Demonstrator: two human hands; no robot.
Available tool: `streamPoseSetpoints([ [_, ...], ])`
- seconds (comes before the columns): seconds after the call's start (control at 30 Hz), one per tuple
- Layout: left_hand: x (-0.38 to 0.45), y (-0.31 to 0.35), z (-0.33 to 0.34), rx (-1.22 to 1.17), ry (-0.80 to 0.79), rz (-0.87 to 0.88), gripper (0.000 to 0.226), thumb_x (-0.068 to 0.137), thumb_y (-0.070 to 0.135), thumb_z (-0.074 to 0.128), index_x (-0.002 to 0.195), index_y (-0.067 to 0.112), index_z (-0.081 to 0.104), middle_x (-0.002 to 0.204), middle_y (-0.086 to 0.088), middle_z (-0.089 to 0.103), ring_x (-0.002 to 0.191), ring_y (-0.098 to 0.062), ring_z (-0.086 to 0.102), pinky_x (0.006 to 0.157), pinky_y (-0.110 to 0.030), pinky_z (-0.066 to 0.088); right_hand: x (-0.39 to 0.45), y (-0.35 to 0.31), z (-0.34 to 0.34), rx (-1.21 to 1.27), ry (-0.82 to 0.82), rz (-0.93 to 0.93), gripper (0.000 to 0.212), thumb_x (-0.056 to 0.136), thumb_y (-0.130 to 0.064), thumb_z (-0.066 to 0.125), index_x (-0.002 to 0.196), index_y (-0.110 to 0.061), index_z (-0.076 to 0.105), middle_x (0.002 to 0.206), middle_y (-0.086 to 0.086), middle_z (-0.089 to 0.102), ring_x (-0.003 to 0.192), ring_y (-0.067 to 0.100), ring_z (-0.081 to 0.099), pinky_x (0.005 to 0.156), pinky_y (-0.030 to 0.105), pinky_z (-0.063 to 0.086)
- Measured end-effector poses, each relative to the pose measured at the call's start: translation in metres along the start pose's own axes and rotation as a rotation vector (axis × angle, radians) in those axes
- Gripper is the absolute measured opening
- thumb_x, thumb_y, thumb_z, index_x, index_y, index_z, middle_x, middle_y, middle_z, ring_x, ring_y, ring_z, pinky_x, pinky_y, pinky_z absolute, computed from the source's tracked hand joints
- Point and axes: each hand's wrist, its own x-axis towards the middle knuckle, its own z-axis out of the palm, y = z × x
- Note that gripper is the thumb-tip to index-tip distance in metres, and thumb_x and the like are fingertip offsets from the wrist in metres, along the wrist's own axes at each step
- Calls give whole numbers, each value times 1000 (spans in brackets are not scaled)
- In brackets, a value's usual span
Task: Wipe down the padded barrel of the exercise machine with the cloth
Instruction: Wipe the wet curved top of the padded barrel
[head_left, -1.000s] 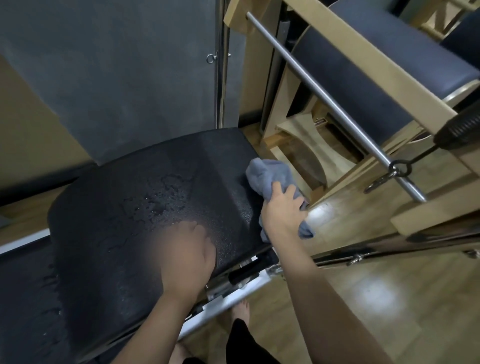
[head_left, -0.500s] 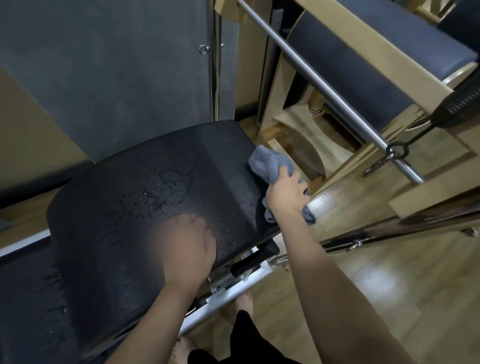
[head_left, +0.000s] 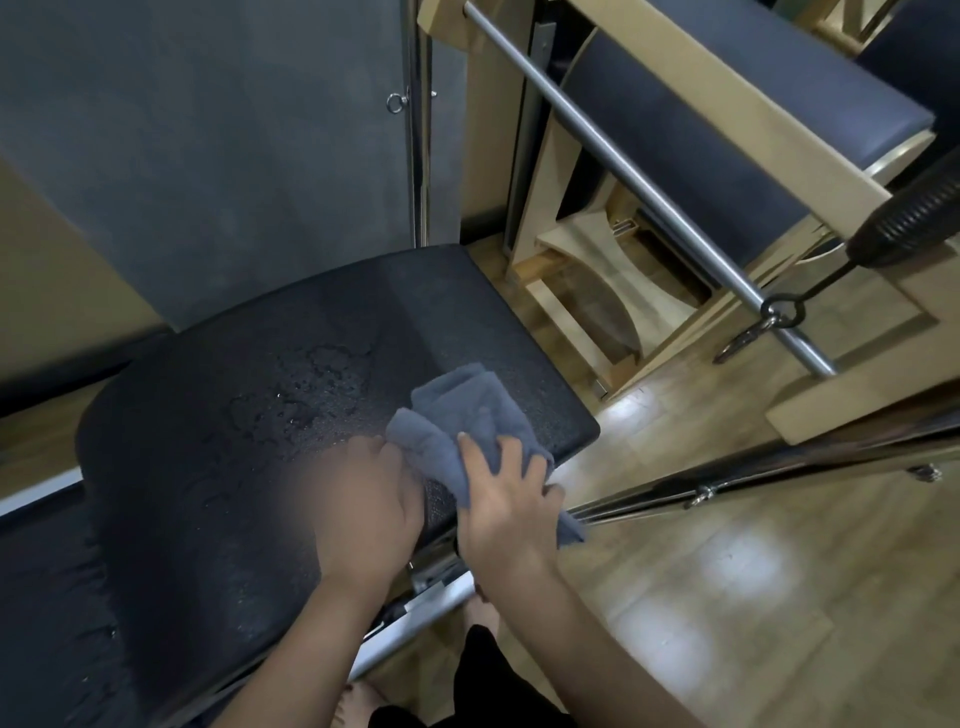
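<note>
Cloth (head_left: 457, 421), grey and bunched, lies on the near right part of the black padded barrel (head_left: 260, 415), beside a patch of wet droplets (head_left: 306, 384). Right hand (head_left: 506, 501) presses it down with fingers spread over the fabric and slightly curled into it; left hand (head_left: 363, 509) rests on the barrel just beside the cloth, blurred, so its finger posture cannot be told. Metal bar (head_left: 649, 187) and wooden frame (head_left: 727, 78) stand at upper right, above the wood floor (head_left: 753, 571).
</note>
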Motion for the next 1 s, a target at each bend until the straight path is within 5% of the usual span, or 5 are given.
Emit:
streamPoseSetpoints([
  [0.33, -2, -1, 1, -31, 24, 2, 13, 85, 33, 55, 88, 21, 60, 107, 0, 59, 99, -30, 51, 82, -46, 36, 196, 19, 4, 206, -225, 345, 49, 93, -31, 56, 139, -34, 37, 144, 10, 36, 132, 38, 32, 102, 57, 31],
  [0.47, -1, -1, 0, -34, 16, -2, 15, 84, 33, 54, 88, 21, 61, 107, 0, 59, 98, -30, 50, 82, -46, 36, 155, -1, 1, 82, -81, 267, 51, 88, -24, 60, 134, -32, 41, 134, 10, 40, 123, 36, 37, 93, 54, 36],
  [0.7, 0, -1, 0, 3, -6, -2, 14, 81, 34, 57, 87, 21, 60, 102, -1, 57, 95, -29, 48, 82, -45, 36, 41, -15, 6, 25, 45, -184, 61, 76, -31, 70, 133, -34, 49, 121, 7, 55, 100, 36, 52, 80, 53, 44],
  [0.83, 1, 0, 0, -10, 1, -4, 13, 81, 33, 60, 88, 22, 62, 108, 1, 60, 99, -29, 50, 83, -45, 36, 122, -27, 2, 65, -45, -30, 52, 88, -29, 59, 137, -34, 41, 130, 9, 44, 114, 36, 42, 88, 53, 37],
  [1.0, 1, 0, -1, -18, 22, 6, 11, 81, 31, 60, 86, 22, 62, 107, 1, 62, 99, -29, 52, 83, -46, 37, 248, -55, 6, 142, -179, 137, 67, 81, -24, 71, 139, -33, 37, 141, 9, 37, 130, 38, 33, 101, 56, 31],
])
